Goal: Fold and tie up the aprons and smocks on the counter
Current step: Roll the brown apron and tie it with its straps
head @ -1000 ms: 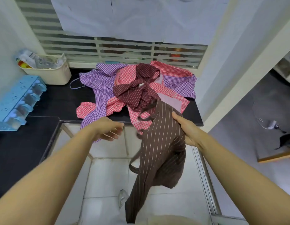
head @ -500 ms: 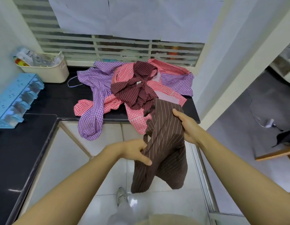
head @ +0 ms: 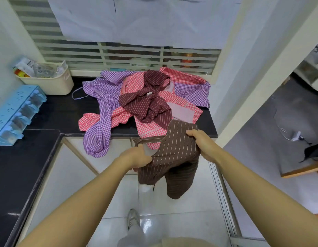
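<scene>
First, the left hand (head: 136, 157): fingers curled tight round the left edge of the brown striped apron (head: 174, 148), with its strap (head: 147, 139) running out just above the knuckles. The apron hangs in the air between both sets of fingers, its lower part drooping below them. The right hand (head: 202, 145) grips the upper right edge, thumb on top. Beyond the fingertips, the heap of aprons and smocks (head: 145, 102) lies on the counter (head: 56, 111). Best practice, probably: draw the hands apart until the top edge runs straight and level, and keep the strap outside the fold for tying.
</scene>
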A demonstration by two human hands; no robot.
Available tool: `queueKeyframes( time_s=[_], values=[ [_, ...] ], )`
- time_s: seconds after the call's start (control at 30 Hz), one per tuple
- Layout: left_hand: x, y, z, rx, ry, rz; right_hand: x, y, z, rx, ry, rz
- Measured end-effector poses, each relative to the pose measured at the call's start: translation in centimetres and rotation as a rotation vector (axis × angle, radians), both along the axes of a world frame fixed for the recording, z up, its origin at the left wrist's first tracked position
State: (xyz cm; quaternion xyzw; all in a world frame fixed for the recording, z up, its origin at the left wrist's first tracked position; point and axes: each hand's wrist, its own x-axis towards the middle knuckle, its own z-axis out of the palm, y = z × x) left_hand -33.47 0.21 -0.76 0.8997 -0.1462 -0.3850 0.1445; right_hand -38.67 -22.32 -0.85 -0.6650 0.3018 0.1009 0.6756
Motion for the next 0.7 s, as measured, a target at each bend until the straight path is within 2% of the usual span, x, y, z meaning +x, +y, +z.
queueKeyframes(
  time_s=[0.07,0.13,0.23,0.27,0.3,0.33,0.43,0.5,0.53,0.63,0.7],
  values=[
    [0.0,0.2,0.5,-0.129,0.01,0.144,0.0,-0.2,-0.3,-0.018,0.022,0.002],
    [0.4,0.8,0.3,-0.222,0.127,0.237,-0.3,-0.5,-0.4,-0.01,0.035,-0.025],
    [0.3,2.1,-0.3,-0.29,0.554,0.081,-0.7,-1.4,-0.6,0.088,-0.004,-0.15],
    [0.1,2.4,-0.5,-0.326,0.655,0.054,-0.9,-1.7,-0.5,0.137,-0.027,-0.196],
    [0.0,2.7,-0.5,-0.355,0.681,0.046,-1.0,-1.9,-0.3,0.183,-0.05,-0.232],
    [-0.2,2.6,-0.7,-0.377,0.62,0.04,-1.1,-2.2,-0.1,0.217,-0.066,-0.248],
    [0.1,2.3,-2.0,-0.371,0.114,-0.073,-1.3,-2.3,0.3,0.259,-0.071,-0.236],
    [-0.1,2.0,-2.6,-0.241,-0.186,-0.326,-1.3,-2.1,0.4,0.27,-0.059,-0.226],
    [-0.6,1.8,-2.3,-0.221,-0.26,-0.446,-1.3,-1.9,0.4,0.277,-0.058,-0.224],
    [-1.6,1.3,-1.9,-0.422,-0.137,-0.48,-1.3,-1.8,0.5,0.298,-0.078,-0.225],
    [-1.9,1.3,-2.0,-0.487,-0.106,-0.502,-1.2,-2.0,0.7,0.32,-0.101,-0.245]
  ],
)
